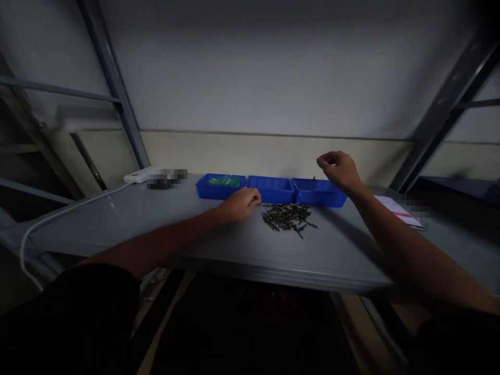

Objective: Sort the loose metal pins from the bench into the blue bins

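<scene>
A loose pile of small metal bits (287, 216), dark and gold, lies on the grey table. Beside its left edge rests my left hand (242, 202), fingers curled together; whatever they hold is hidden. My right hand (339, 167) is raised above the right blue bin (322, 198), with thumb and fingers bent into a pinch. I cannot make out anything between those fingertips. Just below them, at the bin's back rim, a small dark upright piece (314, 179) shows, apart from the fingers. To the left stand a middle blue bin (270, 196) and a left blue bin (211, 191) with green plastic pieces (224, 181).
A white power strip (140, 175) with a cable lies at the table's (234, 245) back left, near a blurred dark object (167, 179). Papers (398, 211) lie at the right. Metal posts (117, 88) flank the table, with a wall behind.
</scene>
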`<state>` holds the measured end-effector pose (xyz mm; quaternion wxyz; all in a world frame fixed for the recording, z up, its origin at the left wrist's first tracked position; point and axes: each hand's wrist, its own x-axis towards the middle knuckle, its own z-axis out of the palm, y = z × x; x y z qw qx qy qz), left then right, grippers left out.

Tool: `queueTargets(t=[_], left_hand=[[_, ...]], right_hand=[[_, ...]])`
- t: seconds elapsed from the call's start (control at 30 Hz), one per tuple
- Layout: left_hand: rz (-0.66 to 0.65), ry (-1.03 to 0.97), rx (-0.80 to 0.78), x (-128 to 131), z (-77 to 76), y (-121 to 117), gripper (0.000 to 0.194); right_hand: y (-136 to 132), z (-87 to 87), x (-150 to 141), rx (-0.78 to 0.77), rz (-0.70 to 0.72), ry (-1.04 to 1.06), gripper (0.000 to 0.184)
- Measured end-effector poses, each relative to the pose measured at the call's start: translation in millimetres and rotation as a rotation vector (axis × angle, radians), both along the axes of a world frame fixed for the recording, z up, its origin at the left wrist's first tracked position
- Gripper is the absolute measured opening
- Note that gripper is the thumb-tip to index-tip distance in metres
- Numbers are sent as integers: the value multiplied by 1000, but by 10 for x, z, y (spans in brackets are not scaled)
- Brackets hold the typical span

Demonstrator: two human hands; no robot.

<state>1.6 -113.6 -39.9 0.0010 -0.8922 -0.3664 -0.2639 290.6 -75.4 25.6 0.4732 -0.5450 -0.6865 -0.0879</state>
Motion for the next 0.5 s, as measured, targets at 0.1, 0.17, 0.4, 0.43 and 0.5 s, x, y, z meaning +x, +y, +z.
queueTargets(t=[0.1, 0.17, 0.4, 0.43, 0.5], left_hand=[[24, -16, 17, -6, 2, 5, 11], [34, -32, 31, -12, 3, 14, 11], [45, -66, 76, -7, 22, 25, 9], [46, -69, 80, -4, 28, 23, 9], [51, -72, 82, 1, 39, 16, 9]], right_hand=[[-27, -59, -94, 63, 28, -85, 15], [-89, -132, -237, 72, 118, -184, 16], [-469, -403, -849, 24, 508, -505, 14], [-503, -413, -882, 20, 529, -513, 13], [-541, -412, -900, 14, 536, -518, 13]])
